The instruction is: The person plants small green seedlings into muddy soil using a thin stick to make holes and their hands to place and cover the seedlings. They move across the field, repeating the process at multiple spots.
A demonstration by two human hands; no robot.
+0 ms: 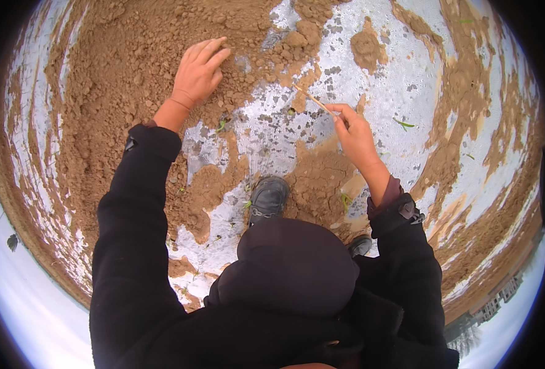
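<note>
In my right hand (353,131) a thin stick (314,99) is pinched between thumb and fingers. Its far tip points up and left, over a patch of soil on the plastic mulch film (272,117). My left hand (199,71) is over loose brown soil (129,69), palm down, with its fingers stretched forward and nothing visible in it. Whether the left fingertips touch the ground I cannot tell. Between my hands, a small hole with a bit of green (291,111) shows in the film.
My dark shoe (270,196) stands on the film, and the other shoe (360,245) is partly hidden by my leg. Small green seedlings (403,123) poke through at several spots. Soil clods (368,44) lie on the film. Buildings (496,300) stand far off at lower right.
</note>
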